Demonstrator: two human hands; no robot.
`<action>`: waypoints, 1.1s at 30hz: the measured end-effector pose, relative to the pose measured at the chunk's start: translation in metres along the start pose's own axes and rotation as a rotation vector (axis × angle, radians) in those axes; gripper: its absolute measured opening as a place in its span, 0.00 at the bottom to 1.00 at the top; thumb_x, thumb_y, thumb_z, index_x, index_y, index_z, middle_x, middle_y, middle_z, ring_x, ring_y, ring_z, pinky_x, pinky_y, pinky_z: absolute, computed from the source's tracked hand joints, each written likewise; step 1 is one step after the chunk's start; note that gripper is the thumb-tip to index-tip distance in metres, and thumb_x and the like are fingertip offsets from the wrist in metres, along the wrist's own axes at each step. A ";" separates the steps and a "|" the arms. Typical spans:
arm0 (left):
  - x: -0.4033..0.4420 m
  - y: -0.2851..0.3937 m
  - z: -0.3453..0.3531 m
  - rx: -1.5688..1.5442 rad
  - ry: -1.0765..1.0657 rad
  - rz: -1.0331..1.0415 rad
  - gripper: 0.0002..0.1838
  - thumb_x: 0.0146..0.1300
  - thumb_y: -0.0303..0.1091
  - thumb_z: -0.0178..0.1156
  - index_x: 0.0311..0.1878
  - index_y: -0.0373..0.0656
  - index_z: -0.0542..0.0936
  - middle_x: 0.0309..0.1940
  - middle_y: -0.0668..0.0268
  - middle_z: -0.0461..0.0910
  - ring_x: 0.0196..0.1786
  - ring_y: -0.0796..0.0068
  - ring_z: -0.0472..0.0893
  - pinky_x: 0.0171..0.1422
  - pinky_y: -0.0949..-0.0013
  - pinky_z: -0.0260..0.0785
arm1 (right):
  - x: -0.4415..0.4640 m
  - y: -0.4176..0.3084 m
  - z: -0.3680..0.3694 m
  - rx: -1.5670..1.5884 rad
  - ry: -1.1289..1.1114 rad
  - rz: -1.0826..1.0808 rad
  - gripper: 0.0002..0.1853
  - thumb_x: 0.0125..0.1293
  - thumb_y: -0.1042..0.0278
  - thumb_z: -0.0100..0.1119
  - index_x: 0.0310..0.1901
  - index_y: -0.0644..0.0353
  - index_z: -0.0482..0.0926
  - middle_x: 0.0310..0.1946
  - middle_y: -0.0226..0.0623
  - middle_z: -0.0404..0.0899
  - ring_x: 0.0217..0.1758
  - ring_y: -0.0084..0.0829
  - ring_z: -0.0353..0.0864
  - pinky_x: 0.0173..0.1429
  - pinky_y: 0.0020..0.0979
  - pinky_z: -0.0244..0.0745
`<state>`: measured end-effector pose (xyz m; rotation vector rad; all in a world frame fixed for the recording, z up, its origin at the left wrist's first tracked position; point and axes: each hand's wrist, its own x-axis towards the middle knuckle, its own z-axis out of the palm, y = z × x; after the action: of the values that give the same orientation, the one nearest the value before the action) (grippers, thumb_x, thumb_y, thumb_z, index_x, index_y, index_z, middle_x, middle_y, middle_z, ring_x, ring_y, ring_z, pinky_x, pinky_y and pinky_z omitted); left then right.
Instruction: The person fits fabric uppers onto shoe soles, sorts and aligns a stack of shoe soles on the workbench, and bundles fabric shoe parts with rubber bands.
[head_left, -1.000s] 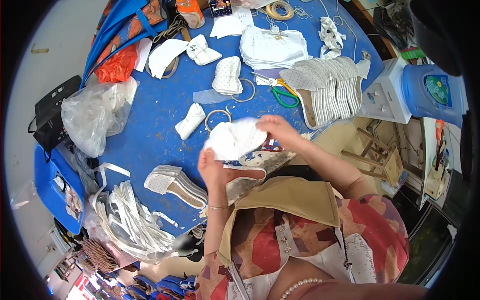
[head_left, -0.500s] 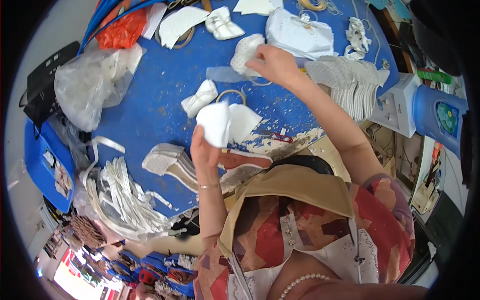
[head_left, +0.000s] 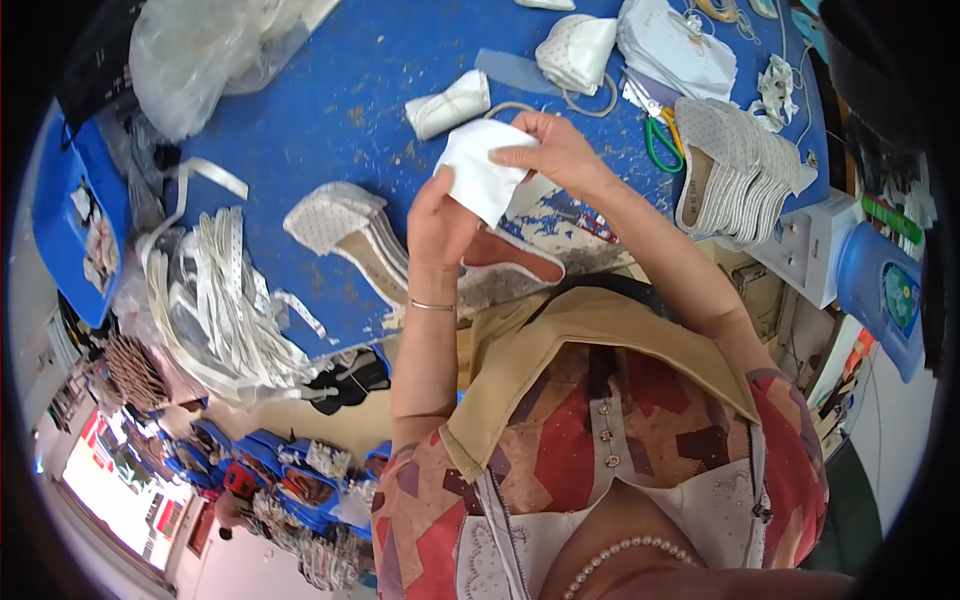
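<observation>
A white, cloth-like piece (head_left: 485, 165) is held between my two hands, above the front part of the blue table. My left hand (head_left: 440, 222) grips its lower left edge. With thumb and fingers, my right hand (head_left: 553, 152) pinches the upper right side. Just below the piece lies a reddish-brown sole (head_left: 530, 262), partly covered by my left hand. Left of my left hand is a small stack of shoe soles with dotted white fronts (head_left: 345, 225). A rolled white bundle (head_left: 448, 104) lies just beyond the held piece.
Beyond my right hand are a dotted white stack (head_left: 577, 52), scissors (head_left: 660, 130), a white pile (head_left: 682, 50) and a row of stacked soles (head_left: 745, 180). White strips (head_left: 225, 300) spread at left, near a plastic bag (head_left: 200, 65). A blue jug (head_left: 885, 290) stands far right.
My right hand has left the dotted white stack and come down to the white piece, now gripping it too. The whole view has shifted, and the scissors have come into sight.
</observation>
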<state>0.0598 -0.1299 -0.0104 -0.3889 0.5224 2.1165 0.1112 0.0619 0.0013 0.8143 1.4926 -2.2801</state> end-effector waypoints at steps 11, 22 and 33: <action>-0.057 0.029 -0.019 0.249 0.104 0.155 0.27 0.71 0.36 0.46 0.67 0.26 0.58 0.60 0.43 0.70 0.58 0.51 0.76 0.64 0.54 0.68 | -0.031 0.056 0.023 -0.411 0.136 -0.121 0.12 0.56 0.67 0.67 0.40 0.61 0.78 0.26 0.29 0.76 0.26 0.22 0.73 0.32 0.24 0.70; -0.111 0.037 -0.051 -0.136 0.000 0.355 0.27 0.72 0.36 0.45 0.70 0.34 0.56 0.65 0.47 0.65 0.65 0.50 0.70 0.71 0.50 0.59 | -0.056 0.142 0.019 -0.668 -0.139 -0.271 0.10 0.59 0.68 0.63 0.40 0.59 0.75 0.33 0.31 0.77 0.31 0.23 0.73 0.37 0.26 0.69; -0.077 0.014 0.025 -0.062 -0.348 0.185 0.32 0.69 0.39 0.48 0.74 0.50 0.52 0.72 0.47 0.51 0.72 0.49 0.58 0.74 0.47 0.52 | -0.142 0.007 0.031 0.221 -0.051 -0.373 0.11 0.62 0.78 0.57 0.46 0.61 0.72 0.40 0.32 0.77 0.39 0.20 0.74 0.46 0.23 0.72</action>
<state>0.0886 -0.1786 0.0498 -0.0018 0.2985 2.3181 0.2186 0.0220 0.0906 0.5615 1.4911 -2.7537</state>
